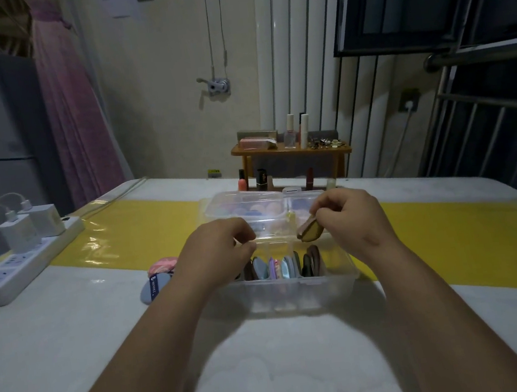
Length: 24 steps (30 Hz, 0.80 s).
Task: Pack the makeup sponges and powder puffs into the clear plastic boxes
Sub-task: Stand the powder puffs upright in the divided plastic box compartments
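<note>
A clear plastic box (296, 291) stands on the table in front of me, with several powder puffs (282, 266) standing on edge inside. My right hand (349, 218) pinches a yellow-and-brown puff (310, 230) above the box's far right side. My left hand (218, 248) hovers over the box's left end with curled fingers; whether it holds anything is unclear. Behind it a second clear box (245, 202) holds pink and blue sponges. A pink puff (162, 265) and a blue puff (153, 288) lie on the table to the left of the near box.
A white power strip (19, 265) with chargers lies at the table's left edge. Lipsticks and small bottles (260, 179) stand behind the far box. A wooden shelf (291, 154) with cosmetics is against the wall. A yellow runner (140, 233) crosses the table.
</note>
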Each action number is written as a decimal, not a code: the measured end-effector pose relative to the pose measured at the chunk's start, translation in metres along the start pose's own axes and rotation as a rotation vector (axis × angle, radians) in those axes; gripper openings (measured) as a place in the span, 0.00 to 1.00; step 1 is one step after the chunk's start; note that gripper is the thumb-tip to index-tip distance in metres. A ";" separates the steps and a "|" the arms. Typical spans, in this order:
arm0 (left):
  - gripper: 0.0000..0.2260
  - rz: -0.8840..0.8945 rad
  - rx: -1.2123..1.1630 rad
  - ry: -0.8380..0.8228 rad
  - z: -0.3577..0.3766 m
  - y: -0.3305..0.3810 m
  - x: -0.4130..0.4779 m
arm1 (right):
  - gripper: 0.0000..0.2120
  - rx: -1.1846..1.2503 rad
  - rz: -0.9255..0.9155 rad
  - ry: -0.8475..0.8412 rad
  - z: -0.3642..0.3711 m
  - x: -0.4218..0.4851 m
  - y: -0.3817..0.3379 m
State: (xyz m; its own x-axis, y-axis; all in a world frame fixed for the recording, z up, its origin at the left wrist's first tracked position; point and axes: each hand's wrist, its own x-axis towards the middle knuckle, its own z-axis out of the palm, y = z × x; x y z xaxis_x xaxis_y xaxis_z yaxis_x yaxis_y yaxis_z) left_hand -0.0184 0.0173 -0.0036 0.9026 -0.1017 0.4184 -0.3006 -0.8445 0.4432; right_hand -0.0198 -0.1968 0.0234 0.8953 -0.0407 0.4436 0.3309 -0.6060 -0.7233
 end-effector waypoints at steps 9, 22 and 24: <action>0.04 -0.003 0.023 -0.022 0.002 -0.002 0.002 | 0.06 -0.162 0.019 0.009 -0.007 0.003 0.005; 0.03 -0.007 0.028 -0.043 0.002 -0.001 0.002 | 0.07 -0.214 0.009 -0.019 -0.011 0.004 0.004; 0.03 -0.005 0.027 -0.049 0.002 -0.001 0.002 | 0.06 -0.305 0.071 -0.224 -0.009 0.004 0.004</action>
State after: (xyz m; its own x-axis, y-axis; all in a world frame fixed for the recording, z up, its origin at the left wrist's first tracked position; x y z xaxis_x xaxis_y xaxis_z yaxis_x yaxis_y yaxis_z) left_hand -0.0160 0.0167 -0.0044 0.9181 -0.1226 0.3770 -0.2885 -0.8589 0.4232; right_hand -0.0179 -0.2063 0.0269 0.9668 0.0630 0.2475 0.1922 -0.8176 -0.5427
